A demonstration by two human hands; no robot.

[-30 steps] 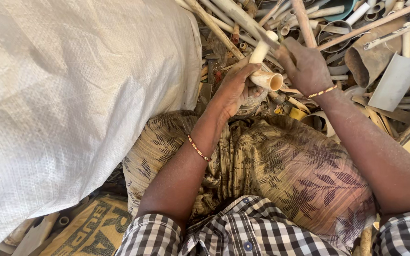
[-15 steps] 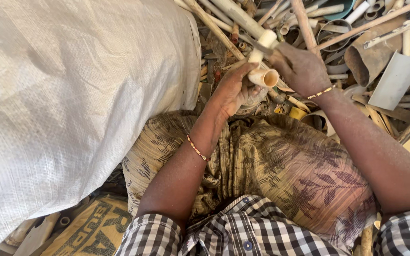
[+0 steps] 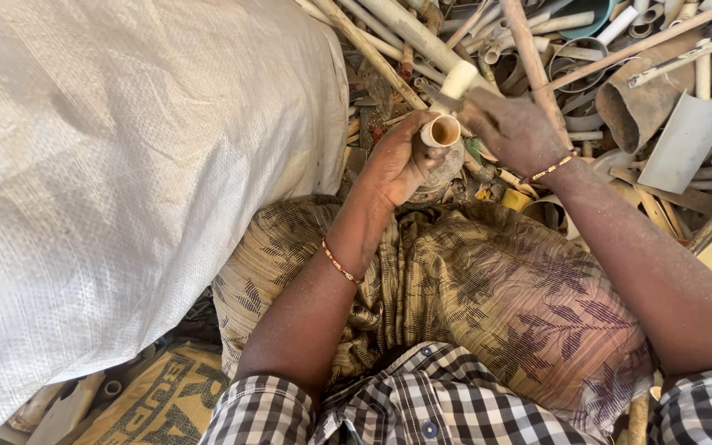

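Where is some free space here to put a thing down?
Only the patterned cloth over the lap, between both forearms, and the white sack left. Ahead, pipe scrap crowds around left hand, right hand and pipe fitting.

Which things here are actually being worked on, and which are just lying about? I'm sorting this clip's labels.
In hand:
left hand
right hand
cream pipe fitting

Lying about:
white woven sack
scrap pipe pile
grey plastic sheet
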